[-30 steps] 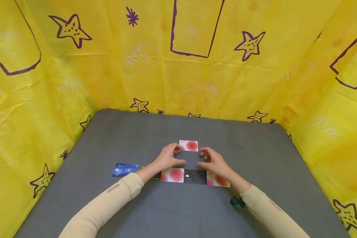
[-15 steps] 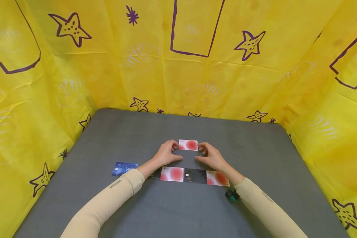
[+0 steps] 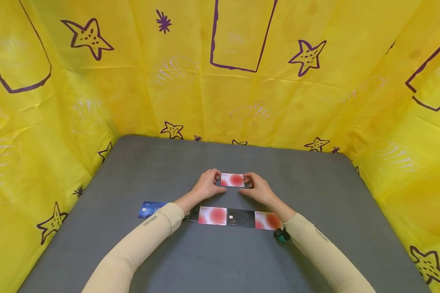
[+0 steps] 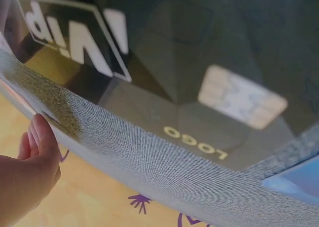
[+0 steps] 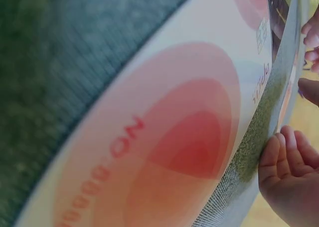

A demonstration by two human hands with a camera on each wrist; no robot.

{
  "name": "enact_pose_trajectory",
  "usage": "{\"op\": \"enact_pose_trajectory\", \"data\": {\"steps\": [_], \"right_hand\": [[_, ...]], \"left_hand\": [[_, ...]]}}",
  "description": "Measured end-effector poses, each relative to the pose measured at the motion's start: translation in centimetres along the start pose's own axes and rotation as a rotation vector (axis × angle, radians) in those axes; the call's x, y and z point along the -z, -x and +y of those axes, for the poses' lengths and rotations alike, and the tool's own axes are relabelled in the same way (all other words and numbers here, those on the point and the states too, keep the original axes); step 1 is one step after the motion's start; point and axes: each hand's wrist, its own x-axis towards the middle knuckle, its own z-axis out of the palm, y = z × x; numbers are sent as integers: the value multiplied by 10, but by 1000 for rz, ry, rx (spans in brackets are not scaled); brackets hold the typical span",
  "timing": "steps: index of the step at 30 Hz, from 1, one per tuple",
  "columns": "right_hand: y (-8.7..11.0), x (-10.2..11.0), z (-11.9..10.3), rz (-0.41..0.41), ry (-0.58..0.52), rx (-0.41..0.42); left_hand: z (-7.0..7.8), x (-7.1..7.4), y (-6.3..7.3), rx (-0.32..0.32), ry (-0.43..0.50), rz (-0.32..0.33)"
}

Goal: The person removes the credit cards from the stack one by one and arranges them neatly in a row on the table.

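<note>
A white card with red circles lies flat on the grey table, apart from the row nearer the body. My left hand is at its left edge, fingertips right at the card and thumb spread toward the near side. Facing it, my right hand has its fingertips at the card's right edge, thumb also spread apart. In the left wrist view a black VIP card fills the foreground, with the left hand's fingertips by the far card's edge. A second red-circle card looms large in the right wrist view.
Nearer me, a row holds a blue card, a black card partly covered by my left arm, a red-circle card, another black card and the right red-circle card. Yellow cloth walls surround the grey table.
Both hands have moved in slightly around the far card, the right hand shifting left and away from me to its edge. My left sleeve now covers more of the blue card.
</note>
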Motion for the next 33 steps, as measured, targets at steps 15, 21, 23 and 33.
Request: {"op": "enact_pose_trajectory", "data": {"steps": [15,21,23,33], "right_hand": [[-15,3,5,-17,66,-60],[-16,1,8,-34,72,-54],[-16,1,9,-38,74,-56],[-18,2,10,-37,72,-61]], "left_hand": [[-3,-2,-14,13,-23,1],[-6,-3,-15,23,-32,-11],[-7,-3,-16,26,-29,-17],[-8,-4,-19,37,-6,-20]]}}
